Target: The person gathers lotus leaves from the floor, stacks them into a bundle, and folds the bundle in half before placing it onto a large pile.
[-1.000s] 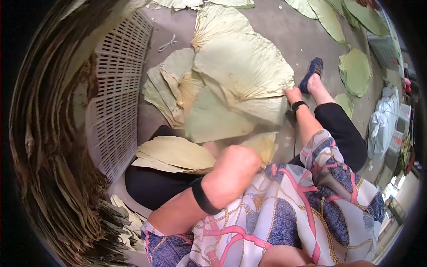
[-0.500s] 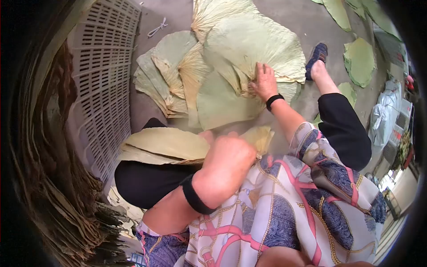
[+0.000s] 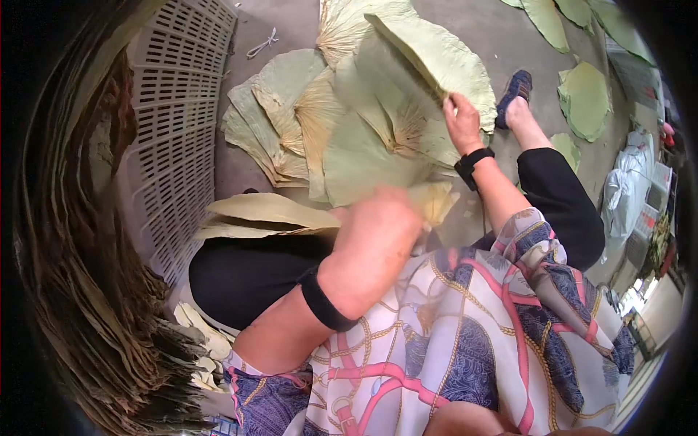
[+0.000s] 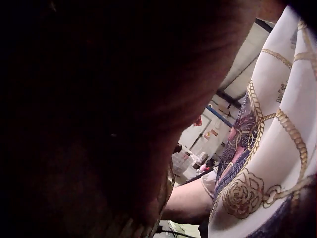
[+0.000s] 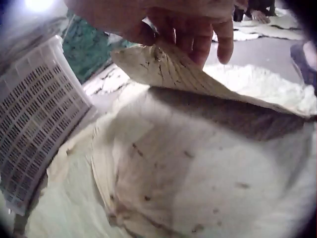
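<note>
Large dry pale-green leaves [image 3: 363, 160] lie fanned and overlapping on the floor. My right hand [image 3: 465, 127] pinches one leaf [image 3: 436, 51] by its gathered edge and holds it tilted up off the others; in the right wrist view my hand [image 5: 185, 32] has thumb and fingers on the puckered part of that leaf [image 5: 168, 69]. My left hand [image 3: 385, 218] is over my lap, its back to the head camera, fingers hidden. On one side of it a folded leaf bundle [image 3: 269, 212] shows, on the other a yellowish leaf part [image 3: 436, 202].
A slatted white crate [image 3: 178, 123] stands at the left, beside a tall stack of brown dried leaves [image 3: 80, 240]. More leaves [image 3: 585, 102] lie at the upper right, near a white wrapped bundle [image 3: 627, 189]. A shod foot [image 3: 515, 96] rests right of the leaves.
My right hand has moved from the pile's right edge to its middle, then up and right, lifting one leaf's edge. My left hand has shifted slightly upward in the view.
</note>
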{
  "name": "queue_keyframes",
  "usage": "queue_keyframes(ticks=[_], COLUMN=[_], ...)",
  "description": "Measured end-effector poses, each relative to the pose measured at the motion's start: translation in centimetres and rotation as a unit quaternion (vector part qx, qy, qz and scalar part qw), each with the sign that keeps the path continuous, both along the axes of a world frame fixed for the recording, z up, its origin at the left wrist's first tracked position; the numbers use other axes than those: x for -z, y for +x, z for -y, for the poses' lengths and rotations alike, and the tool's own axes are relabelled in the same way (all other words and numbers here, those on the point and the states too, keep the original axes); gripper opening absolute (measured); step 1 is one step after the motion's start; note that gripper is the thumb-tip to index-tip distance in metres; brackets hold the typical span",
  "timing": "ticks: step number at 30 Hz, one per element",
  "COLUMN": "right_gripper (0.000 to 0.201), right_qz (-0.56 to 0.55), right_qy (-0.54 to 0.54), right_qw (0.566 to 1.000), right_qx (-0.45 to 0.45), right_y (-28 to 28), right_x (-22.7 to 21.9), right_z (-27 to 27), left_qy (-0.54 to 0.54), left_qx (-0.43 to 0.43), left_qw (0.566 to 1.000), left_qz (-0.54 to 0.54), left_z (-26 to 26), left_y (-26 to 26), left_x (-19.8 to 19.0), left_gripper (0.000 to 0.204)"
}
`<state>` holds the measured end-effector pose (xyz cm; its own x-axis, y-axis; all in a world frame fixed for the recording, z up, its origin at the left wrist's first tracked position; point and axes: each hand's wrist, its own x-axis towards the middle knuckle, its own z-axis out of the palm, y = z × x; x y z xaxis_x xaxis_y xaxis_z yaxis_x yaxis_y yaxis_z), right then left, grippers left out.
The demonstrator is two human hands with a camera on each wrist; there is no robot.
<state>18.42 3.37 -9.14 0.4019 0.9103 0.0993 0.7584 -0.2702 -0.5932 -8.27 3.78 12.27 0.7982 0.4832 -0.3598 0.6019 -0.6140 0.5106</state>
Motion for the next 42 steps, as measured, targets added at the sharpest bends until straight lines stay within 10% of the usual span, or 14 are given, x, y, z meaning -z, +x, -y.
queue_keyframes(ticks=[3,6,9,16,18,22,28,33,36,38,42], right_gripper=[0.013,0.012,0.021,0.037,0.041,0.071,0.107,0.104,0.090,0.071,0.029], right_qz=[0.084,-0.074,-0.411,-0.530,-0.657,-0.098,0.140,0.084,0.122,-0.046,-0.092], right_qy=[0.079,-0.005,-0.172,-0.283,-0.393,-0.282,-0.346,-0.350,-0.261,-0.315,-0.079], right_qw=[0.992,0.976,0.837,0.697,0.573,0.941,0.921,0.927,0.951,0.937,0.991], right_qx=[-0.044,-0.202,-0.317,-0.391,-0.293,-0.159,-0.112,-0.108,-0.114,-0.143,-0.053], right_y=[-0.7,-4.8,-8.8,-6.3,-4.4,-3.4,-8.6,-8.2,-7.9,-7.3,-4.0], right_x=[-6.5,-12.8,-18.4,-17.5,-13.3,-1.2,3.1,3.7,4.7,1.9,3.2], right_z=[-2.6,-1.4,2.7,2.9,1.7,-0.1,0.6,0.4,1.2,1.2,2.2], left_qy=[0.030,0.048,0.038,0.065,0.013,-0.064,-0.075,-0.078,-0.068,-0.063,-0.043], left_qx=[0.023,0.011,-0.084,-0.006,0.057,0.063,0.064,0.071,0.053,0.057,0.042], left_qw=[0.999,0.999,0.995,0.997,0.997,0.996,0.994,0.992,0.996,0.996,0.998], left_qz=[0.018,0.022,0.044,0.038,-0.042,0.002,-0.045,-0.072,-0.040,-0.032,-0.002], left_z=[-0.6,-1.0,-1.4,-0.9,-0.2,0.1,-0.3,-0.8,-1.1,-1.3,-0.8], left_y=[0.3,0.5,0.8,0.4,0.4,0.2,0.4,0.7,0.6,0.5,0.4], left_x=[-1.1,-2.1,-2.3,-1.1,-0.7,-0.5,-0.3,-0.5,-0.4,-0.4,-0.4], left_gripper=[0.008,0.011,0.023,0.012,0.007,0.007,0.006,0.009,0.010,0.011,0.013])
